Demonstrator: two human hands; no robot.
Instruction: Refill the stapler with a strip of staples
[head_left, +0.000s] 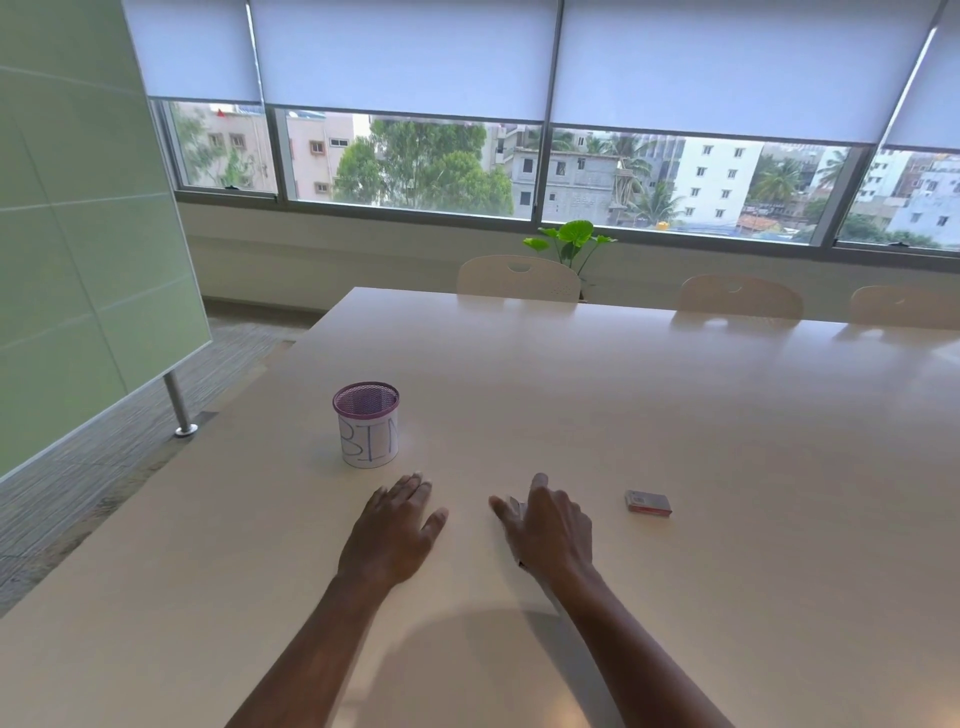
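My right hand (550, 525) lies over a small stapler (516, 506) on the table. Only a pale sliver of the stapler shows between thumb and forefinger, plus a dark tip under the wrist. The thumb is on its left side and the fingers curl over its right. My left hand (397, 525) rests flat on the table to the left with its fingers apart and nothing in it. A small red and grey staple box (648, 503) lies closed on the table, a short way right of my right hand.
A purple mesh cup (368, 425) with a paper label reading "BIN" stands just beyond my left hand. The pale table (623, 405) stretches far ahead to several chairs (518, 278). A green glass board (78, 234) on a metal post stands at the left.
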